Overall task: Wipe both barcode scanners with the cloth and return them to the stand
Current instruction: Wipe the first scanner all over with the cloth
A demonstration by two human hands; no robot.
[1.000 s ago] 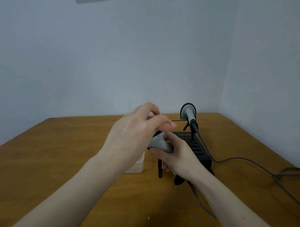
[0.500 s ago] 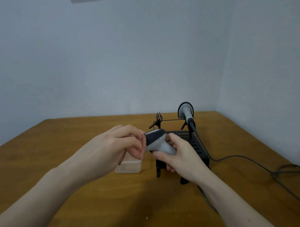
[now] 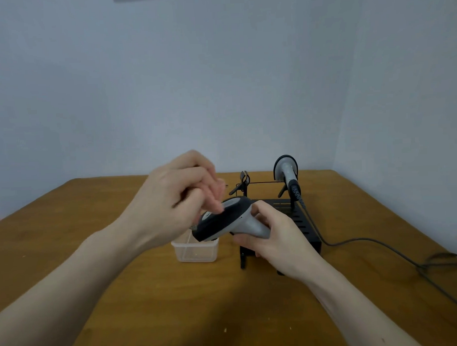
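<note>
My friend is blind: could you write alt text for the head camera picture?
A right hand holds a scanner while the left hand rubs its head, above a wooden table. Behind, a second scanner sits on a black stand.

The left grip (image 3: 176,198) hides any cloth; the stand's (image 3: 305,223) near edge sits behind the right grip (image 3: 279,238).

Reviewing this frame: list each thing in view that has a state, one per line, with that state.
right hand: grips the handle of the held scanner.
held scanner: off the stand, lifted above the table, head tilted toward the left hand.
left hand: fingers curled over the scanner head; cloth not visible.
second scanner: resting on the stand, cable attached.
stand: near cradle empty.
plastic container: open, no lid.
</note>
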